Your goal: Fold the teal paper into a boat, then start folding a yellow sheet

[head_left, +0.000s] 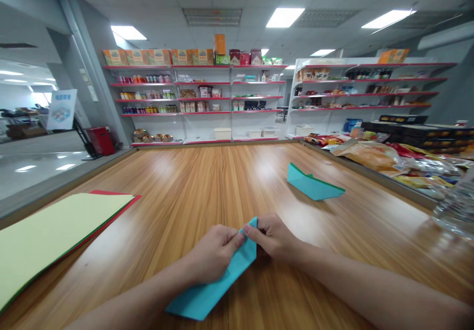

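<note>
Both left hand (211, 253) and right hand (277, 238) pinched blue paper (218, 290) at its one-o'clock end, long axis slanting to seven, nearer the left.

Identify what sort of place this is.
Probably a shop or mock store: red-edged display shelves, rows of small bottles, and bagged goods heaped beside the wooden table.
</note>
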A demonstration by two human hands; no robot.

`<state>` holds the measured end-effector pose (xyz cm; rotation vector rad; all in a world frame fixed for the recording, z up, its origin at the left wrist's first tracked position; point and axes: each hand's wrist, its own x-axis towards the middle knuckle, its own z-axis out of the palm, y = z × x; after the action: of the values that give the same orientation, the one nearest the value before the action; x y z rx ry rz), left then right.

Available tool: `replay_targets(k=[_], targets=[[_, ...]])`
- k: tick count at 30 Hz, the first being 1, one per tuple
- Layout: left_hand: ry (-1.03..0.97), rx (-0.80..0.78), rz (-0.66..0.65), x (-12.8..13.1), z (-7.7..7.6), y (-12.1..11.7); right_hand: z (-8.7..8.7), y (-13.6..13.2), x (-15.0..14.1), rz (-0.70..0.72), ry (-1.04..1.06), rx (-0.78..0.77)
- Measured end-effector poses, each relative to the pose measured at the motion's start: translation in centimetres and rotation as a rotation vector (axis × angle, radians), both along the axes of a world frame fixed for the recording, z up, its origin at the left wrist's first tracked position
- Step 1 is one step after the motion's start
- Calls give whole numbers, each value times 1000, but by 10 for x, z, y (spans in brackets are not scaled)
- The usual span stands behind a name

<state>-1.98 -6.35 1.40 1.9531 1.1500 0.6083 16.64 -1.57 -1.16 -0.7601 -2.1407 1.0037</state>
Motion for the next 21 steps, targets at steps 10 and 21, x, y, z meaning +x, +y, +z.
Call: replay_targets(k=[10, 21], targets=[[62, -61, -38, -1, 4, 0, 5, 3, 6, -97, -88, 431], [-11, -66, -30, -1, 1, 0, -2, -2, -5, -232, 124, -106]])
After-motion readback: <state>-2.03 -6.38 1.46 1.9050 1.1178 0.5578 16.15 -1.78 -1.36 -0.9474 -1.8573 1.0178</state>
